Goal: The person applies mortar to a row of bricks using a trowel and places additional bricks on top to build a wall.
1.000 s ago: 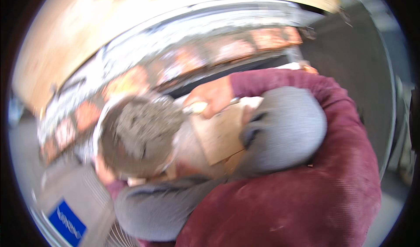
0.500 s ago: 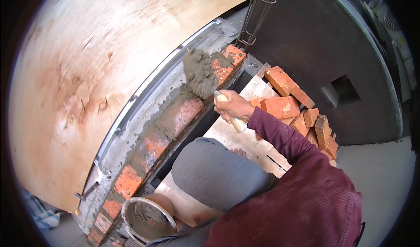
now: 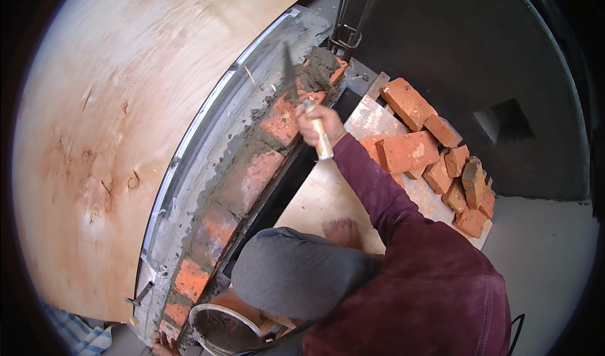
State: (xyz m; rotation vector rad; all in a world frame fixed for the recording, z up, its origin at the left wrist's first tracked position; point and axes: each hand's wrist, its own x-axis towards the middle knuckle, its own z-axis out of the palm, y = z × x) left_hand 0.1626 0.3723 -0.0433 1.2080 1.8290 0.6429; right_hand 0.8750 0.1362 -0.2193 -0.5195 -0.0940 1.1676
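Note:
My right hand (image 3: 320, 129) is closed round the pale wooden handle of a trowel (image 3: 289, 72). Its blade is edge-on to me and blurred, over the far end of a low brick course (image 3: 261, 173). A heap of grey mortar (image 3: 320, 66) lies on the farthest bricks, just right of the blade. Below the blade, an orange brick (image 3: 280, 118) shows a largely bare top. At the lower left, my left hand (image 3: 165, 345) shows only in part, its fingers apart against the near end of the course. A bucket of mortar (image 3: 224, 331) stands beside my knee.
A large plywood sheet (image 3: 126, 123) runs along the left, edged by a metal strip (image 3: 183, 135). Loose bricks (image 3: 409, 151) lie piled on a board at the right. Upright steel bars (image 3: 346, 38) rise at the far end, next to a dark wall panel (image 3: 441, 53) with a square recess.
My right hand has lifted and tilted the trowel. Mortar has shifted toward the far end, baring a brick. The view has shifted, and more of my left hand's fingers show.

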